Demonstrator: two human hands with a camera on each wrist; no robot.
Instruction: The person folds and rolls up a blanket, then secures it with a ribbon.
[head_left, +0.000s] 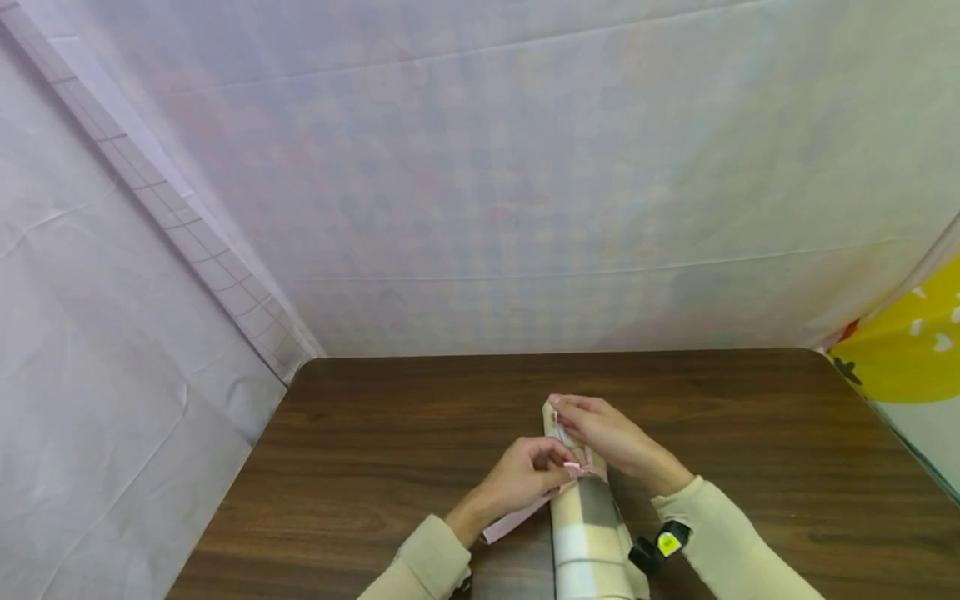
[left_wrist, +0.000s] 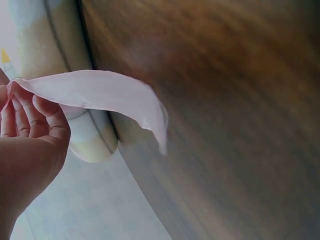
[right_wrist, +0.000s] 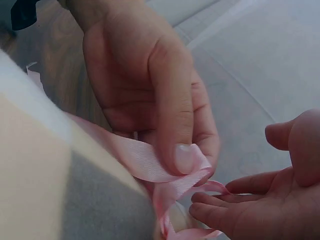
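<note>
A rolled-up plaid cloth in cream, white and grey lies lengthwise on the brown table. Pink ribbon is wrapped across it and gathered on top. My left hand pinches the ribbon between thumb and fingers, clearly seen in the right wrist view. A loose ribbon tail trails from that hand to the left of the roll. My right hand is over the roll's far end. In the right wrist view its fingers reach out straight at a ribbon loop, thumb apart; their exact hold is partly hidden.
The dark wood table ends at a pale hanging curtain behind. White sheeting hangs on the left. A yellow patterned cloth is beyond the right edge. A black wrist device sits at the right sleeve.
</note>
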